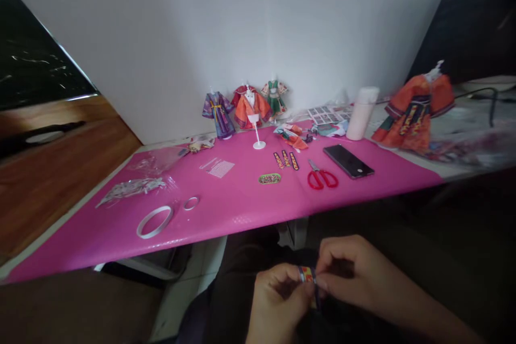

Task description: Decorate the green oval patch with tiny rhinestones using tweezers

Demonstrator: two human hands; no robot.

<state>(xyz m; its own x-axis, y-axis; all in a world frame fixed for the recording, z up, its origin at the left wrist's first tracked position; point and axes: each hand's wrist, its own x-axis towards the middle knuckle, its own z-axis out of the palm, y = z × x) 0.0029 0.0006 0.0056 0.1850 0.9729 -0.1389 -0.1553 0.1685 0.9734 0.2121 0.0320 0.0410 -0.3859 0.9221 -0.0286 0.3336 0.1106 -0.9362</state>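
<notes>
Over my lap, below the table edge, I hold a small patterned fabric strip (pixel 307 274) in red and yellow with dark edging. My left hand (pixel 276 301) pinches it between thumb and fingers from the left. At the strip's right edge, the thumb and fingertips of my right hand (pixel 352 269) are pinched together on it. Part of the strip hangs below my fingers in shadow. Similar dark-edged orange strips (pixel 286 158) lie on the table, beside a green oval dish of tiny beads (pixel 269 178) and red-handled scissors (pixel 321 177).
On the pink table cover (pixel 229 193) are a black phone (pixel 349 161), a white bottle (pixel 363 113), tape rolls (pixel 155 222), a white stand (pixel 258 137) and plastic bags (pixel 133 188). Several small dressed figures (pixel 217 113) stand by the wall, and an orange-robed one (pixel 421 110) stands at right.
</notes>
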